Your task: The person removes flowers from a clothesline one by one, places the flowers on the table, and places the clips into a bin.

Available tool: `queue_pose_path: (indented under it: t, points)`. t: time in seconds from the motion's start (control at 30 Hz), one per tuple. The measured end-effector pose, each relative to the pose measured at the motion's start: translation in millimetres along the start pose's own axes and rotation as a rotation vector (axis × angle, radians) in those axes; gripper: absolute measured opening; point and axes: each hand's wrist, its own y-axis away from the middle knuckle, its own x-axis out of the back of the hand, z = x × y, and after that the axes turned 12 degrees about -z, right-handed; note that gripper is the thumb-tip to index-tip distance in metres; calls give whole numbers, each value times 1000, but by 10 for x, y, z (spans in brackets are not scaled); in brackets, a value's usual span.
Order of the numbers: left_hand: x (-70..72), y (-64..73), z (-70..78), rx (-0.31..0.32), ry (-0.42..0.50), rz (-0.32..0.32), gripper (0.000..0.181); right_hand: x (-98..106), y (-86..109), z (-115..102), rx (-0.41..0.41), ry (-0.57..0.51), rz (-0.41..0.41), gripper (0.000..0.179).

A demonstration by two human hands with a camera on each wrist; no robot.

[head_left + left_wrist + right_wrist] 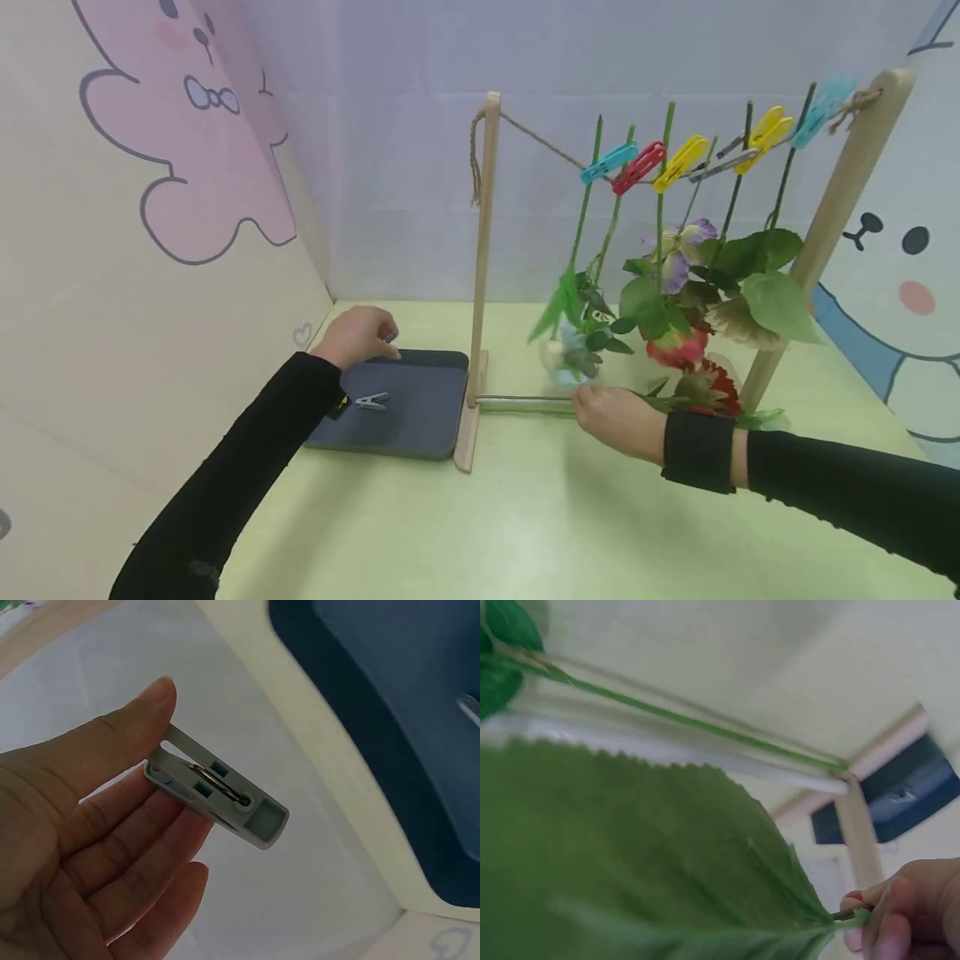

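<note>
Above the tray's far edge, my left hand (356, 337) pinches a grey clothespin (225, 791) between thumb and fingers, at its handle end. Low by the crossbar of a wooden stand, my right hand (622, 421) pinches the stem of a flower stalk. A large green leaf (652, 855) on that stalk fills much of the right wrist view. In the head view, a dark red flower (722, 387) lies just beyond this hand, seemingly on the same stalk. Several flowers hang head down from a twine (543, 143), clipped by coloured clothespins such as a red one (639, 168).
A dark grey tray (431, 417) holds one light grey clothespin (371, 402). Beside it rises the stand's left post (483, 250); the right post (855, 183) leans at the far side. A green stem (682, 718) lies on the table along the white crossbar (765, 771).
</note>
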Motion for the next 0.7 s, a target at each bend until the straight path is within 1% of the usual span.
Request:
queue_pose_path:
  t: [0.07, 0.13, 0.2, 0.3, 0.4, 0.53, 0.63, 0.7]
  points:
    - [-146, -32, -126, 0, -62, -31, 30, -138, 22, -12, 5, 8, -17, 16]
    - [-274, -64, -219, -4, -124, -69, 30, -289, 45, -15, 3, 4, -25, 14]
    - [-380, -97, -279, -3, -163, -106, 28, -437, 68, -26, -6, -16, -36, 12]
    - [-502, -152, -345, -9, -211, -163, 29, -619, 109, -36, -13, 2, -39, 12]
    - [-612, -213, -399, 14, -226, -192, 30, -741, 141, -49, -27, -9, -26, 14]
    - [-713, -293, -474, 64, -201, -182, 33, -830, 146, -64, -54, -90, -10, 16]
    - [-768, -351, -552, 96, -188, -166, 34, -875, 133, -78, -66, -131, -22, 16]
    - [-802, -393, -607, 111, -187, -156, 35, -904, 125, -90, -74, -140, -32, 16]
